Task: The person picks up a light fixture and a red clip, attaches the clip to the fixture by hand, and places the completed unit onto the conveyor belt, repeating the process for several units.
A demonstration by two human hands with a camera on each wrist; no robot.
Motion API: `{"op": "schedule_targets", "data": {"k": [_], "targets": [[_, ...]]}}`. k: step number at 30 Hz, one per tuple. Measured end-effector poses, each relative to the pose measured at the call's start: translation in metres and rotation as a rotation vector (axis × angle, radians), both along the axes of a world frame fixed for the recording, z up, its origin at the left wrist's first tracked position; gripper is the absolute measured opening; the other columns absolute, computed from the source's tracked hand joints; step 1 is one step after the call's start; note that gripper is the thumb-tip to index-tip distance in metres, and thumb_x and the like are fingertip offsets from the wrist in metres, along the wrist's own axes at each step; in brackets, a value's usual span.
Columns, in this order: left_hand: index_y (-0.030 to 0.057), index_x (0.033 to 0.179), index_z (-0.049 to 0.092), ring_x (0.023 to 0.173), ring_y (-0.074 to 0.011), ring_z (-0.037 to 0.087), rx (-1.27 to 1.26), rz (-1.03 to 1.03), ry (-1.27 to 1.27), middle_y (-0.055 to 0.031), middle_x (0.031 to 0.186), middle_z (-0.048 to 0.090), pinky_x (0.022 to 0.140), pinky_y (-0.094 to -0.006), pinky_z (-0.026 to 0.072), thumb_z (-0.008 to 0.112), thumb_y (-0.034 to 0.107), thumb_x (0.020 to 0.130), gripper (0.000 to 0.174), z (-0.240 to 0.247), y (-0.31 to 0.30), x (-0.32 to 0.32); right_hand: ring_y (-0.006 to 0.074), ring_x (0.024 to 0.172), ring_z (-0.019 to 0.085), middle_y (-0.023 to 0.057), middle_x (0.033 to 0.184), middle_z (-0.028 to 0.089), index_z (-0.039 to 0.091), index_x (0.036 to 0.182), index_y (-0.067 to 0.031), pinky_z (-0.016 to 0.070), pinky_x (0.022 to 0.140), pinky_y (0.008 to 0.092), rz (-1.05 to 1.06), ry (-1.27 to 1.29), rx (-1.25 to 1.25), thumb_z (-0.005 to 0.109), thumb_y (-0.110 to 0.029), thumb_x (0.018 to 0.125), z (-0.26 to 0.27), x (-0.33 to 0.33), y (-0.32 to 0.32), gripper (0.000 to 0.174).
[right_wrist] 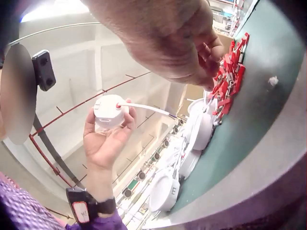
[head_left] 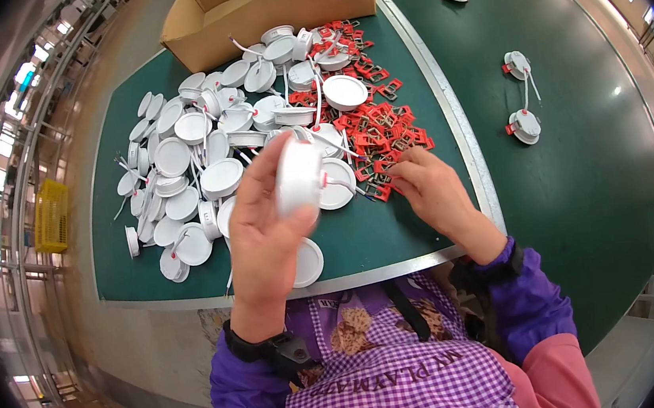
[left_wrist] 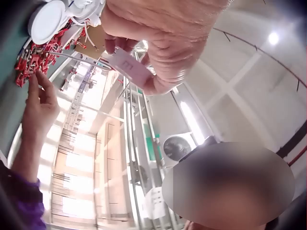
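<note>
My left hand [head_left: 278,189] is raised above the green mat [head_left: 394,233] and grips a white round lamp housing [head_left: 298,177] on edge. The housing [right_wrist: 109,111] trails a white wire in the right wrist view. The left wrist view shows my fingers curled around the same housing [left_wrist: 129,67]. To its right, my right hand [head_left: 405,168] reaches into the near edge of a pile of red clips [head_left: 374,123]. Its curled fingertips [right_wrist: 211,57] pinch at a red clip [right_wrist: 229,81]; the hand hides the contact itself.
A heap of white lamp housings [head_left: 193,146] covers the mat's left and middle. An open cardboard box [head_left: 274,6] stands at the far edge. Right of a metal rail [head_left: 454,127], finished lamps with clips [head_left: 521,96] lie on a second green surface.
</note>
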State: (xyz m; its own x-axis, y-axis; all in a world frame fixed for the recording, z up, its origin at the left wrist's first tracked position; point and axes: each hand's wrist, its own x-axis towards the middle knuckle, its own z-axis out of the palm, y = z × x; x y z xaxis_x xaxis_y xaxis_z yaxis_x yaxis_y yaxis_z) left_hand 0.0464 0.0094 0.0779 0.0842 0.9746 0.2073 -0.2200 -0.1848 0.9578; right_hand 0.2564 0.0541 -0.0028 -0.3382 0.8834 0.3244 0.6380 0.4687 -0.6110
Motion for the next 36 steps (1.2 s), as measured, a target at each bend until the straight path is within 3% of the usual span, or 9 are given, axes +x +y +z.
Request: {"op": "schedule_targets", "data": {"k": [2,8,13,15,17,21,24,30,36], "targets": [[-0.0013,0.131,0.037,0.119,-0.0328,0.046,-0.086,0.069,-0.358,-0.0196,0.128,0.046,0.098,-0.0429,0.0407,0.055,0.019,0.086,0.053,0.001,0.002,-0.005,0.0268,0.087,0.057,0.0085,0.090,0.056,0.061,0.087,-0.0035,0.0484,0.072,0.0367,0.003,-0.048,0.039,0.058,-0.004,0.077,-0.006,-0.008,-0.003,0.011],[-0.0007,0.130,0.036,0.119,-0.0433,0.044,-0.363,-0.062,-0.855,-0.0214,0.130,0.044,0.092,-0.0450,0.0462,0.048,0.028,0.093,0.048,-0.019,0.006,-0.010,0.0273,0.088,0.054,0.0115,0.089,0.051,0.055,0.082,0.0002,0.0489,0.072,0.0367,0.039,-0.266,0.110,0.056,0.000,0.072,-0.007,-0.020,0.002,0.010],[-0.0005,0.130,0.036,0.115,-0.0418,0.048,-0.419,0.038,-0.741,-0.0200,0.128,0.045,0.090,-0.0426,0.0487,0.052,0.023,0.092,0.048,-0.033,-0.001,-0.003,0.0304,0.088,0.054,0.0137,0.089,0.052,0.052,0.082,0.0010,0.0497,0.072,0.0373,0.066,-0.427,0.046,0.055,0.001,0.070,0.000,-0.022,0.002,0.012],[-0.0001,0.125,0.041,0.108,-0.0270,0.055,-0.441,0.000,-0.626,-0.0134,0.119,0.053,0.089,-0.0371,0.0479,0.054,0.017,0.090,0.040,-0.035,-0.003,0.001,0.0297,0.087,0.055,0.0134,0.088,0.052,0.052,0.082,0.0006,0.0497,0.070,0.0373,0.078,-0.456,0.055,0.055,0.001,0.071,0.001,-0.022,0.002,0.012],[0.0000,0.124,0.042,0.107,-0.0264,0.056,-0.477,-0.013,-0.612,-0.0129,0.118,0.054,0.089,-0.0360,0.0484,0.055,0.013,0.090,0.039,-0.038,-0.006,0.004,0.0290,0.085,0.055,0.0131,0.087,0.052,0.052,0.083,0.0003,0.0497,0.069,0.0373,0.085,-0.486,0.068,0.055,0.001,0.072,-0.001,-0.017,0.003,0.012],[0.0005,0.123,0.043,0.104,-0.0257,0.058,-0.561,-0.059,-0.568,-0.0121,0.116,0.055,0.087,-0.0341,0.0492,0.055,0.008,0.088,0.037,-0.044,-0.010,0.007,0.0225,0.073,0.060,0.0122,0.083,0.055,0.051,0.084,0.0004,0.0493,0.063,0.0329,-0.014,-0.107,0.078,0.056,0.001,0.075,0.002,0.001,0.000,0.010],[-0.0021,0.127,0.039,0.104,-0.0298,0.058,-0.578,-0.034,-0.577,-0.0153,0.119,0.053,0.085,-0.0334,0.0514,0.054,0.008,0.088,0.042,-0.046,-0.010,0.019,0.0118,0.066,0.061,0.0087,0.074,0.060,0.053,0.090,0.0015,0.0483,0.058,0.0251,-0.142,0.375,-0.435,0.056,0.002,0.081,0.003,0.014,-0.007,0.010],[0.0003,0.126,0.042,0.104,-0.0274,0.058,-0.695,-0.134,-0.493,-0.0129,0.118,0.055,0.089,-0.0349,0.0489,0.056,0.009,0.088,0.042,-0.059,-0.012,0.037,0.0101,0.068,0.060,0.0042,0.080,0.060,0.056,0.098,0.0025,0.0492,0.059,0.0223,-0.069,0.817,-0.659,0.056,0.002,0.083,-0.005,0.018,-0.012,0.015],[0.0006,0.125,0.043,0.103,-0.0268,0.058,-0.713,-0.169,-0.502,-0.0115,0.117,0.055,0.088,-0.0344,0.0492,0.055,0.009,0.089,0.039,-0.063,-0.011,0.042,0.0092,0.069,0.059,0.0032,0.082,0.058,0.055,0.100,0.0028,0.0492,0.062,0.0223,-0.055,0.764,-0.732,0.059,-0.001,0.084,0.014,0.014,-0.020,0.017]]}}
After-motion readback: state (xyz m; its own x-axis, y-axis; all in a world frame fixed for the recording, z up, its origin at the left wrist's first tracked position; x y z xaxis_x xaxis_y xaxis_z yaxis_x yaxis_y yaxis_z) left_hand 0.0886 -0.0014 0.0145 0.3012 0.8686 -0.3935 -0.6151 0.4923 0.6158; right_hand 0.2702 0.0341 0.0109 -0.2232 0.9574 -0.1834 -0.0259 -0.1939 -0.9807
